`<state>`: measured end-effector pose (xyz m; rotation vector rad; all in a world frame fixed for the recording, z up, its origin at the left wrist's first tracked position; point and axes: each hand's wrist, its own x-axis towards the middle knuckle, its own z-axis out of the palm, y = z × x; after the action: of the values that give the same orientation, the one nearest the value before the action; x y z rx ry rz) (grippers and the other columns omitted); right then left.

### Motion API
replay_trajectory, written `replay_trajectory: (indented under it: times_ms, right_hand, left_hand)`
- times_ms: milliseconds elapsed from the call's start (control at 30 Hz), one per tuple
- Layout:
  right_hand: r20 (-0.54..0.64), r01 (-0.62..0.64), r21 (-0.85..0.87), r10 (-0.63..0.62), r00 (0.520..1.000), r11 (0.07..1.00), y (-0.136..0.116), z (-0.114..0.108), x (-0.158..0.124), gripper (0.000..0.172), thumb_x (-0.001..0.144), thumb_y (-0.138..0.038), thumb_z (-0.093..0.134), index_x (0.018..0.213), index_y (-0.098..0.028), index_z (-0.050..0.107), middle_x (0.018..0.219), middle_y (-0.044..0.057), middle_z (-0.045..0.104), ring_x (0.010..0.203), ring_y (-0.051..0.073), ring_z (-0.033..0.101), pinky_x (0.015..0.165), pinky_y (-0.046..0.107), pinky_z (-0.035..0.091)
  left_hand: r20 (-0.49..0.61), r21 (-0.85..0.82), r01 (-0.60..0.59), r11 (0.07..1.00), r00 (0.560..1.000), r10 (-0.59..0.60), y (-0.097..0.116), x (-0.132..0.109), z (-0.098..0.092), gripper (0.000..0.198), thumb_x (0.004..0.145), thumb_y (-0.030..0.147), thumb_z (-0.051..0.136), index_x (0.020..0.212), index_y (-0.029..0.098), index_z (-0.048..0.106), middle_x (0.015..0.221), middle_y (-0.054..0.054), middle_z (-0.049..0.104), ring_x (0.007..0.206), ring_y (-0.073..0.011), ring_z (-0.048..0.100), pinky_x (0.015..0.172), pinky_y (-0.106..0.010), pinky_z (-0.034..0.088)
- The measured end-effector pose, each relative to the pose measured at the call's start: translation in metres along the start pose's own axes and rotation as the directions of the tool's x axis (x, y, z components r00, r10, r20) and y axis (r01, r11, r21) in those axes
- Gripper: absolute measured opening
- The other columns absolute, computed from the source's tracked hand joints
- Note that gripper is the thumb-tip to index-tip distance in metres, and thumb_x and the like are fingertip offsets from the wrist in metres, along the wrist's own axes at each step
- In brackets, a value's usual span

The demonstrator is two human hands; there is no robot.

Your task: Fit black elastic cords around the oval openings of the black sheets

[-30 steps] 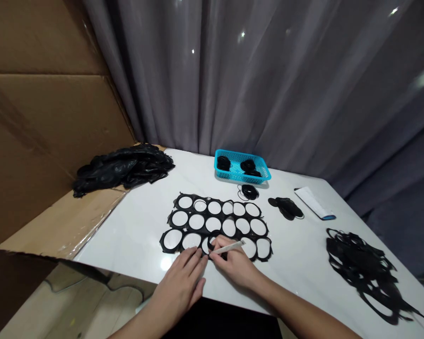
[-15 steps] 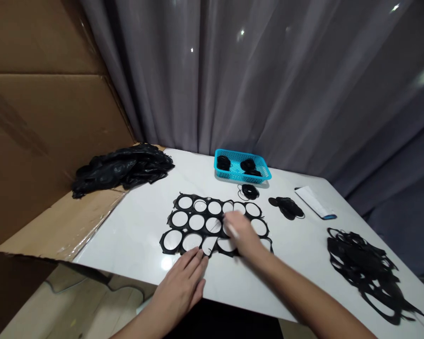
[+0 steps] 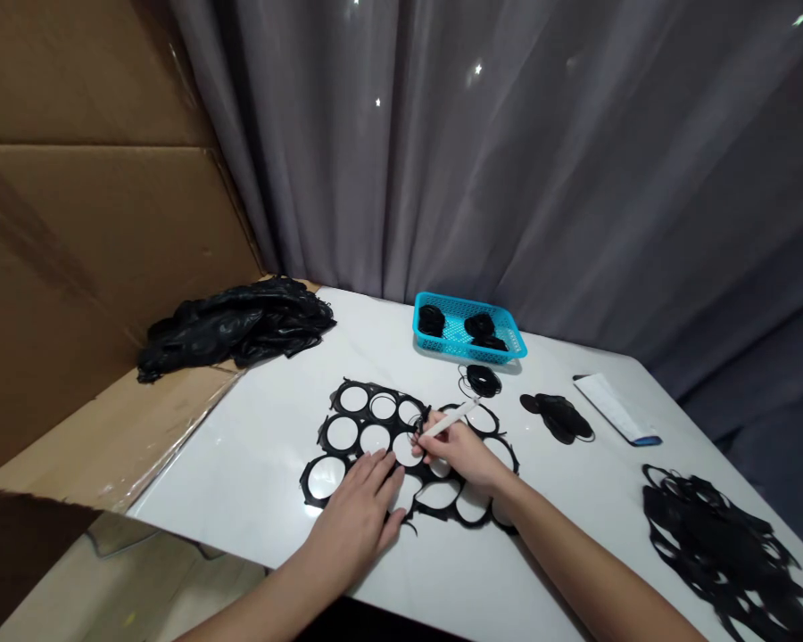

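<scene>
A black sheet with rows of round holes (image 3: pixel 360 419) lies flat on the white table. My left hand (image 3: pixel 358 513) rests palm down on its near left part, fingers stretched out. Over the sheet's middle, my right hand (image 3: pixel 460 453) is closed around a slim white pen-shaped tool (image 3: pixel 451 418), which slants up to the right. Thin black strands show at the fingertips of that hand, near the upper middle holes. Part of the sheet is hidden under both hands.
Behind the sheet stands a blue basket (image 3: pixel 442 348) holding black bundles. Near it lie a coil of thin black rings (image 3: pixel 485 382), black discs (image 3: pixel 562 419) and a white packet (image 3: pixel 616 408). Black scraps (image 3: pixel 716 535) are at right, crumpled black material (image 3: pixel 234 325) and cardboard (image 3: pixel 73 267) at left.
My left hand has moved up onto the sheet from its near edge. My right hand, blurred before, now shows the white tool clearly, with the sheet's middle pulled out of shape. The view has shifted slightly.
</scene>
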<state>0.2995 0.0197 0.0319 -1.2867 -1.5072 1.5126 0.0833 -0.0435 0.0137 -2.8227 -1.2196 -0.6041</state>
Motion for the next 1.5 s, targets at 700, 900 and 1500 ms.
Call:
replay_trajectory:
  times_ms: [700, 900, 1500]
  right_hand:
    - [0.030, 0.196, -0.382, -0.200, 0.979, 0.903, 0.004, 0.015, -0.012, 0.021, 0.089, -0.020, 0.055, 0.071, -0.022, 0.044, 0.084, -0.001, 0.058, 0.081, 0.016, 0.054, 0.077, 0.029, 0.042]
    - [0.076, 0.315, -0.489, -0.320, 0.944, 0.813, 0.005, 0.023, -0.019, 0.021, 0.093, -0.017, 0.051, 0.074, -0.022, 0.044, 0.084, 0.002, 0.056, 0.081, 0.019, 0.052, 0.075, 0.032, 0.042]
    - [-0.181, 0.062, -0.006, -0.062, 0.982, 0.998, -0.002, -0.050, 0.057, 0.035, 0.082, -0.046, 0.069, 0.072, -0.023, 0.044, 0.074, 0.002, 0.065, 0.069, 0.018, 0.060, 0.061, 0.029, 0.045]
  left_hand:
    - [-0.012, -0.041, 0.026, 0.999, 1.000, -0.026, 0.001, -0.009, 0.013, 0.046, 0.093, 0.020, 0.054, 0.139, 0.015, 0.051, 0.143, -0.017, 0.055, 0.135, -0.0314, 0.050, 0.110, -0.051, 0.045]
    - [0.009, -0.003, 0.008, 1.000, 1.000, -0.008, 0.001, -0.009, 0.012, 0.049, 0.090, 0.018, 0.056, 0.138, 0.012, 0.052, 0.144, -0.019, 0.054, 0.134, -0.0322, 0.051, 0.108, -0.051, 0.047]
    - [0.103, -0.086, 0.087, 0.993, 0.992, -0.078, -0.008, 0.018, -0.011, 0.032, 0.091, 0.026, 0.061, 0.122, 0.020, 0.062, 0.124, -0.010, 0.066, 0.113, -0.0291, 0.063, 0.095, -0.046, 0.054]
